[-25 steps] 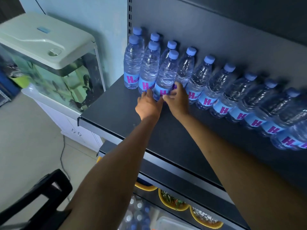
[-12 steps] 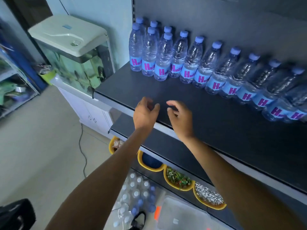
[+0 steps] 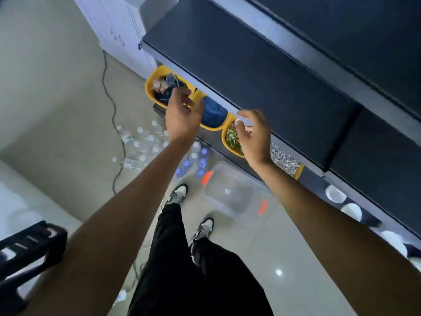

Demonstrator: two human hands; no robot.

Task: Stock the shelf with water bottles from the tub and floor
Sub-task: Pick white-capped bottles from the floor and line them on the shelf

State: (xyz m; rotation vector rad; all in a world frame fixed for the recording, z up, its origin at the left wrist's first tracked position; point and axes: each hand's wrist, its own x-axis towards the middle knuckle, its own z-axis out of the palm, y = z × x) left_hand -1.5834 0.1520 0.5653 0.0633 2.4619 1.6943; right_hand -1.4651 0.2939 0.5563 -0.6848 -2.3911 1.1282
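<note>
Water bottles (image 3: 141, 144) stand on the floor (image 3: 57, 110) left of the tub (image 3: 227, 192), before the shelf (image 3: 250, 71); bowls (image 3: 149, 90) sit beneath it

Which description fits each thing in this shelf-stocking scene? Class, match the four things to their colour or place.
Things:
1. water bottles
2. tub
3. bins
4. crate

Descriptions:
A. yellow, tucked under the shelf edge
B. clear, with orange latches
C. black, at the lower left of the view
D. clustered on the floor, left of the tub

Pairs: 1-D; 2-B; 3-A; 4-C
</note>
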